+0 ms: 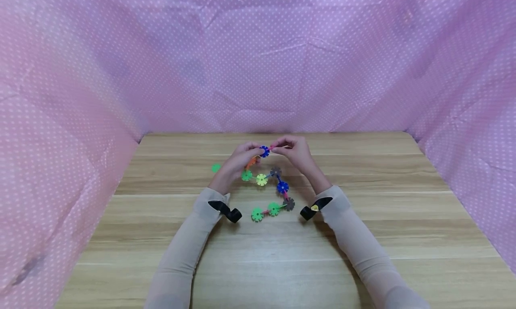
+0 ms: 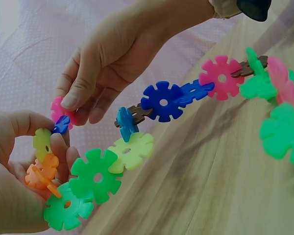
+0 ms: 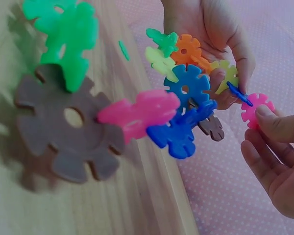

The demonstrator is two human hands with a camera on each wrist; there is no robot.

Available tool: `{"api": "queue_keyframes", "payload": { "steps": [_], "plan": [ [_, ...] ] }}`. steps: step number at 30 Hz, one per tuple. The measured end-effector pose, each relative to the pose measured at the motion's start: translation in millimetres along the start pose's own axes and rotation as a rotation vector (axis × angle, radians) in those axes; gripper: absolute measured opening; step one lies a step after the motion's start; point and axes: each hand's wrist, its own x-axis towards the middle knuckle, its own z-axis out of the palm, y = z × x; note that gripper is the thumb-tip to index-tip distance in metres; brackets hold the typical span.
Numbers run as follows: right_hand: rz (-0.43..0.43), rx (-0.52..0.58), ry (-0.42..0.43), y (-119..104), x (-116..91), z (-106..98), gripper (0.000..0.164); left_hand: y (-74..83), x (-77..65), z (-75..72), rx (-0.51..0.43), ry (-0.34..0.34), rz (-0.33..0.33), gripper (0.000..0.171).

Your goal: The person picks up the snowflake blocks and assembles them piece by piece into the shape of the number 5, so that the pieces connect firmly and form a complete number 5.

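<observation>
My left hand (image 1: 238, 160) grips one end of a chain of interlocking notched plastic discs, its fingers around a yellow disc (image 2: 41, 143) and a dark blue disc (image 1: 264, 151). Between thumb and fingers my right hand (image 1: 297, 153) pinches a pink disc (image 3: 257, 105). This pink disc meets the blue one edge to edge; how deep the slots sit is too small to tell. Below the left palm an orange disc (image 2: 41, 169) continues the chain. From there it runs through green, yellow, blue, brown and pink discs toward a green disc (image 1: 257, 214) at its other end.
One loose green disc (image 1: 216, 168) lies on the wooden table (image 1: 274, 264), left of my left hand. A pink dotted cloth (image 1: 258, 67) hangs behind the table's far edge and along both sides. Part of the chain curves between my forearms.
</observation>
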Motion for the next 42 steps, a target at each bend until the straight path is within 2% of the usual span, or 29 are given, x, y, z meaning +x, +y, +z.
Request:
{"api": "queue_keyframes", "payload": {
  "steps": [7, 14, 22, 24, 29, 34, 38, 42],
  "plan": [
    [0.02, 0.013, -0.069, -4, -3, 5, 0.022, -3.3, -6.3, -8.3, -0.012, 0.011, -0.025, 0.009],
    [-0.005, 0.022, -0.094, -30, -12, 3, 0.029, 2.4, -17.9, -15.9, -0.046, 0.061, -0.021, 0.013],
    [0.043, -0.024, -0.144, -34, -13, 8, 0.026, 4.4, -33.1, -34.3, -0.05, 0.125, -0.017, 0.011],
    [0.05, -0.04, -0.167, -25, -8, 13, 0.026, 5.1, -37.4, -40.1, -0.06, 0.137, -0.012, 0.01],
    [0.032, -0.097, -0.266, -3, 13, 30, 0.028, 6.5, -48.5, -56.2, -0.079, 0.169, 0.007, 0.007],
    [0.016, -0.188, -0.419, -5, 31, 51, 0.028, 6.3, -57.3, -71.9, -0.069, 0.184, 0.032, 0.005],
    [-0.011, -0.244, -0.561, -1, 44, 68, 0.028, 5.9, -64.0, -80.5, -0.064, 0.162, 0.047, 0.004],
    [-0.023, -0.243, -0.653, 1, 54, 84, 0.032, 4.5, -70.3, -87.0, -0.052, 0.132, 0.05, 0.004]
  ]
}}
